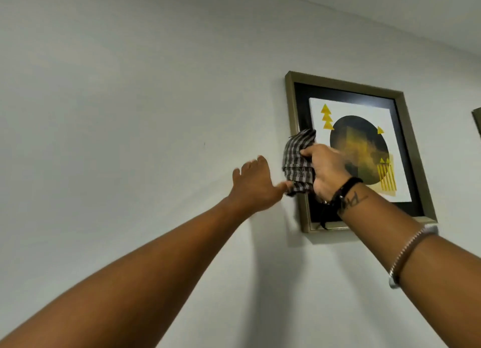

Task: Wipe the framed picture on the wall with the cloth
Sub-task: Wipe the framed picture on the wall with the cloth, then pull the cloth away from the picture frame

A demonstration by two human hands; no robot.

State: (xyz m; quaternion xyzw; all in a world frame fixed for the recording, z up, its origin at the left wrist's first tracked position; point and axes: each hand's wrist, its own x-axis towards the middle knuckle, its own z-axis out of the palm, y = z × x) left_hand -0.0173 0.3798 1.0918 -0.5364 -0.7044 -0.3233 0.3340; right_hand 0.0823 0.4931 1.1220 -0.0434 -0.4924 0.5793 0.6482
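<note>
Fingers (pixel 250 165) of the left hand (pixel 256 185) spread flat against the wall (pixel 130 113), holding nothing, thumb touching the cloth's lower corner. Just to the right, the right hand (pixel 326 169) bunches the checked cloth (pixel 298 163) against the left edge of the picture (pixel 364 149), which hangs high on the wall. Pressing lightly, with the left hand steadying, would likely keep the frame (pixel 292 105) from swinging.

Cloth (pixel 296 163): woven checked fabric, soft and creased. Frame (pixel 292 113): brushed metallic-looking finish, dull sheen, around a black matt mount. Wall (pixel 130 100): smooth matt paint.
</note>
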